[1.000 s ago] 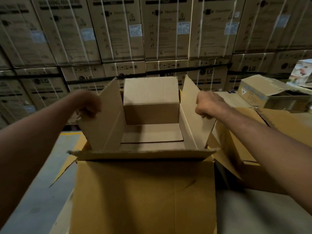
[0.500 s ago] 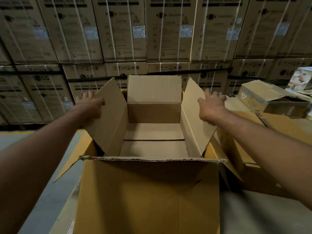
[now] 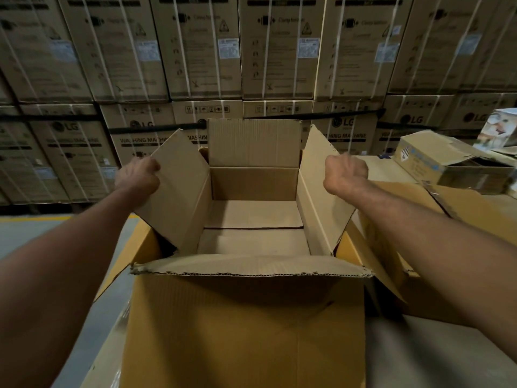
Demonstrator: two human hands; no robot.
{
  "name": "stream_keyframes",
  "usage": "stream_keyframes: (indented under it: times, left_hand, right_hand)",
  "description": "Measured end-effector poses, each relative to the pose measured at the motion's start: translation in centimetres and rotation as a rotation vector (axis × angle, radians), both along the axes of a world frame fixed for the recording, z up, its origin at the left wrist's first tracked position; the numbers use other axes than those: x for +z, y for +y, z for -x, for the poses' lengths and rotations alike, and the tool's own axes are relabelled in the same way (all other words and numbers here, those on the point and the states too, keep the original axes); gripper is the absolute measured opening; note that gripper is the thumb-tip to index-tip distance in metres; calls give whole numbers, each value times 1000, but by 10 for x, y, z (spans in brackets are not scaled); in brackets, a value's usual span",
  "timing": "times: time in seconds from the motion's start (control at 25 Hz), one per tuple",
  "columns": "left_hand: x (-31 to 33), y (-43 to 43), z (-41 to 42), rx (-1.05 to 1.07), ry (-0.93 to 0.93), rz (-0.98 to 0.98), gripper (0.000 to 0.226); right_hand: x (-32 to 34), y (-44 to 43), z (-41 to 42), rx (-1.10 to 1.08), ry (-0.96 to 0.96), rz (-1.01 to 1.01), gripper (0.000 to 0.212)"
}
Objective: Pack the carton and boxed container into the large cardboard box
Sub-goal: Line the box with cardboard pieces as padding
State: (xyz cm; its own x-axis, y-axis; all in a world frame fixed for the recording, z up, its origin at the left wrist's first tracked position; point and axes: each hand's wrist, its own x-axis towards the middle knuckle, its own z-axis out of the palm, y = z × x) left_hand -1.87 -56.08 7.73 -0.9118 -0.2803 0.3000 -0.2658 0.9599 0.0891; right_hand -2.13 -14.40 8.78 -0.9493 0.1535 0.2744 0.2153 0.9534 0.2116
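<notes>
The large cardboard box (image 3: 246,329) stands open right in front of me, its inside bare. The far flap stands upright and the near flap folds toward me. My left hand (image 3: 137,177) is curled around the outer edge of the left flap (image 3: 179,189). Over the top of the right flap (image 3: 319,197) my right hand (image 3: 345,175) is closed, fingers hidden behind it. Both flaps lean outward. A brown carton (image 3: 444,161) with blue print lies at the right, beyond my right arm. Behind it, at the frame edge, stands a white printed boxed container (image 3: 500,127).
A wall of strapped washing machine boxes (image 3: 274,51) fills the background. Another open cardboard box (image 3: 402,233) sits under my right forearm. Grey floor with a yellow line (image 3: 33,219) runs along the left. A grey surface (image 3: 436,357) lies at the lower right.
Both hands had spread fingers pressing the side flaps half a second ago; now the fingers are curled shut on the flaps. The flaps lean a little further outward.
</notes>
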Motion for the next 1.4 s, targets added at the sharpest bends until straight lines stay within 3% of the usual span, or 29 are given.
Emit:
stream_keyframes:
  times: [0.12, 0.28, 0.4, 0.64, 0.88, 1.04, 1.24, 1.4]
  left_hand:
    - [-1, 17, 5, -5, -85, 285, 43]
    - [-1, 35, 5, -64, -106, 373, 45]
    - [1, 45, 4, -132, -116, 295, 46]
    - [4, 92, -4, -300, -41, 121, 43]
    - [31, 191, -33, -562, 139, -266, 39]
    - [41, 288, -58, -710, 268, -462, 35]
    - [22, 409, -92, -841, 299, -682, 31]
    - [-25, 493, -99, -869, 60, -726, 35]
  right_hand:
    - [-3, -2, -4, -29, -30, -107, 34]
    - [-6, -11, -8, 35, 70, -326, 36]
    - [-4, -18, -9, 180, 136, -349, 31]
    - [0, -32, -19, 410, 220, -212, 21]
    - [2, -11, -27, 457, 438, 10, 16]
    - [3, 37, -43, 467, 645, 130, 24]
    - [-7, 139, -75, 346, 843, 344, 28]
    - [-47, 257, -93, 59, 671, 409, 24]
